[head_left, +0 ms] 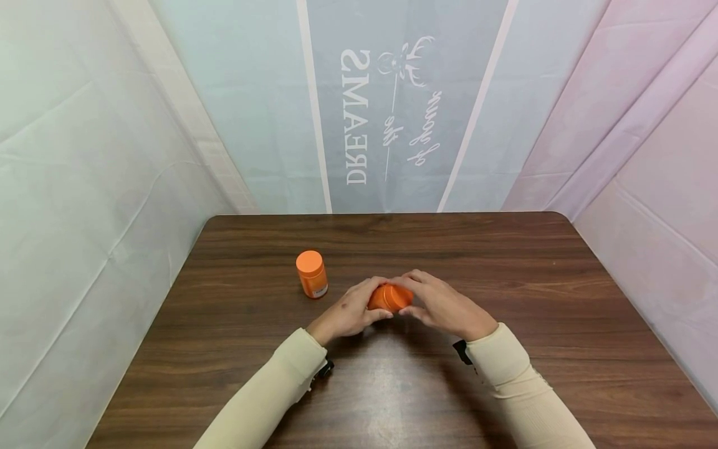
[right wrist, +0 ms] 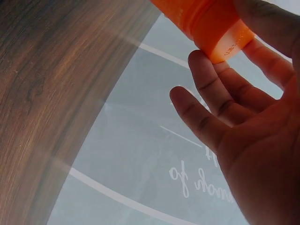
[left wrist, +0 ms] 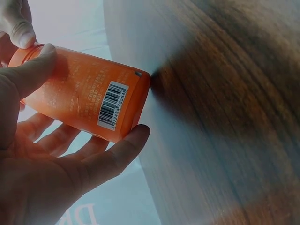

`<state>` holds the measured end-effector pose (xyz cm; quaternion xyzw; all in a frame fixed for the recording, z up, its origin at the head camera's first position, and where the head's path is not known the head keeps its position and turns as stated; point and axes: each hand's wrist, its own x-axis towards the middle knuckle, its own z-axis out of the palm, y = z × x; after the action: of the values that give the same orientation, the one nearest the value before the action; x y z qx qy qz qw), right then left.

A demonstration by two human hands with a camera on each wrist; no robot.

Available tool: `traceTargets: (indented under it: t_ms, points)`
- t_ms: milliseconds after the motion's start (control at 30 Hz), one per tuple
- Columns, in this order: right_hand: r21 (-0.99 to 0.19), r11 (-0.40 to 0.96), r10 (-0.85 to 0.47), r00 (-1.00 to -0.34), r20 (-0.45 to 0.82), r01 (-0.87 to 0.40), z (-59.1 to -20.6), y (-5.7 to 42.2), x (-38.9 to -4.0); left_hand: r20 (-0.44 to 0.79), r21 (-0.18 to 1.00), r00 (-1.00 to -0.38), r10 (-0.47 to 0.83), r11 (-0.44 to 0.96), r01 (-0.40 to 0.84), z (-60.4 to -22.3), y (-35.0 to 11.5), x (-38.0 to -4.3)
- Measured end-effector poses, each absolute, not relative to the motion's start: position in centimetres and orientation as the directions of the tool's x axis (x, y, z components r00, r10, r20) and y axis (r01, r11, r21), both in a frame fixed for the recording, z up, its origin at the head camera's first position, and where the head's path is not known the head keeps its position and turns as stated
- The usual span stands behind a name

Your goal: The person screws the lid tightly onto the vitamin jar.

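Note:
My left hand [head_left: 349,310] grips the body of an orange pill bottle [head_left: 379,299], thumb on one side and fingers on the other. Tilted on its side, the bottle points its cap [head_left: 399,298] to the right. A barcode label [left wrist: 113,105] shows near its base in the left wrist view. My right hand [head_left: 447,305] holds the cap between thumb and fingers; in the right wrist view the ridged orange cap [right wrist: 218,35] sits on the bottle's neck. The lower two fingers there spread away from it.
A second orange bottle [head_left: 311,274] with its cap on stands upright on the dark wood table [head_left: 477,243], to the left of my hands. Behind the table hangs a grey-blue cloth [head_left: 280,125] with mirrored white lettering. Pale cloths flank both sides.

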<state>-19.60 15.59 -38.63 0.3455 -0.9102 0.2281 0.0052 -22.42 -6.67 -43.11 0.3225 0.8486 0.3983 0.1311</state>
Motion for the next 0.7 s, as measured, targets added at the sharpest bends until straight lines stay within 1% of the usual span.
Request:
traceTargets:
  t_ms: [167, 400, 700]
  points:
    - [-0.406, 0.653, -0.629, -0.757, 0.178, -0.639, -38.8, 15.6, -19.5, 0.041, 0.759, -0.755, 0.654, 0.471, 0.45, -43.3, -6.8, -22.5]
    - [-0.41, 0.664, -0.622, -0.766, 0.16, -0.625, -39.2, 15.6, -19.3, 0.042, 0.763, -0.755, 0.654, 0.467, 0.447, -43.6, -6.8, -22.4]
    - [-0.426, 0.658, -0.602, -0.774, 0.196, -0.62, -39.7, 15.6, -19.3, 0.047, 0.768, -0.76, 0.648, 0.464, 0.442, -43.7, -6.8, -22.3]
